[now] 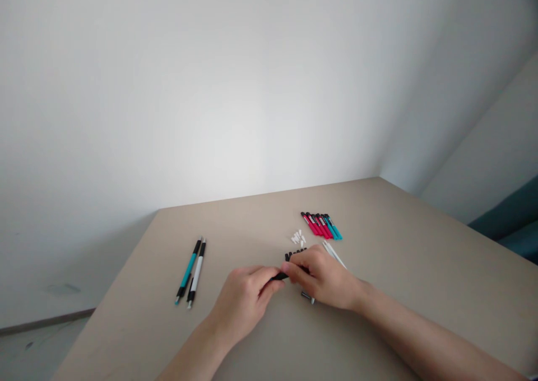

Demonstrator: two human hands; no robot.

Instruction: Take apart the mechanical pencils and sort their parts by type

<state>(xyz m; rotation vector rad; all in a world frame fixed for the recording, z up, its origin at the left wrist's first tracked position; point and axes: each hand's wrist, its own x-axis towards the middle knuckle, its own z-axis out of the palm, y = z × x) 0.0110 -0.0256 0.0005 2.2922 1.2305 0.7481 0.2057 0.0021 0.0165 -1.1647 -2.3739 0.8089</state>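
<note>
A slim black pen part (pixel 278 277) is pinched between both hands above the near middle of the table. My left hand (pixel 244 297) closes on its left end, fingers and thumb pressed together. At the other end, my right hand (pixel 325 277) grips it with thumb and fingertips; part of it is hidden there. Just behind my right hand lies a row of short black pieces (pixel 290 256), partly covered. Thin white sticks (pixel 334 253), like pen refills, extend from behind that hand. Below its fingers lies a small dark shiny piece (pixel 306 295) with a white tip beside it.
Pink pen barrels (pixel 313 225) and teal barrels (pixel 335 230) lie side by side farther back on the table (pixel 235 224). Small white pieces (pixel 297 237) are scattered before them. To the left lie a teal-and-black pen (pixel 188 272) and a white-and-black pen (pixel 197 272). A wall stands behind.
</note>
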